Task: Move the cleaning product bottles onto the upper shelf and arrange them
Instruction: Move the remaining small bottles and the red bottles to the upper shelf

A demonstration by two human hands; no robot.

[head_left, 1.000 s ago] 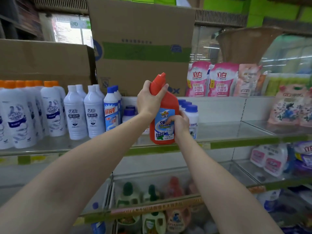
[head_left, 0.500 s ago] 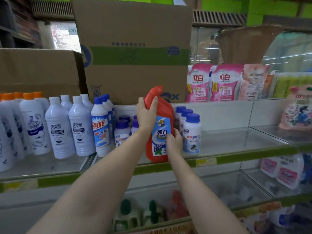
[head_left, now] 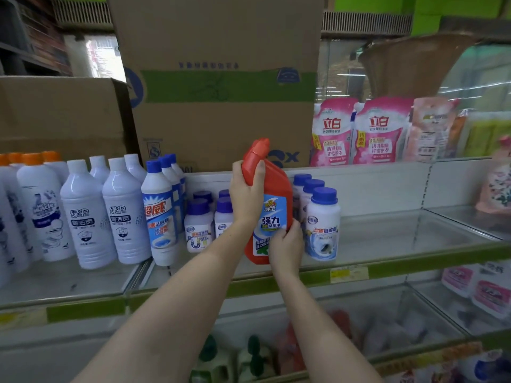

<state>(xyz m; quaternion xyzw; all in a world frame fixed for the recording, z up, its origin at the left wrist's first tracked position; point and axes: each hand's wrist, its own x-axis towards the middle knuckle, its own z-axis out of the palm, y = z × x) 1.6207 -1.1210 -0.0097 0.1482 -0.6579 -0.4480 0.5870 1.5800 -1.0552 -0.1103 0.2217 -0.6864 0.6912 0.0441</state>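
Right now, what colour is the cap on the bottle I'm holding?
Red, matching the red bottle; its cap shows best in the head view.

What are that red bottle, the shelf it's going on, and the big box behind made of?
Red bottle, gripped by the left hand and right hand: likely glossy moulded plastic, given its soft highlights and paper-like label. Shelf: seemingly clear glass or acrylic, since goods below show through, with a green front strip. Box: brown corrugated cardboard, matte, with printed green band.
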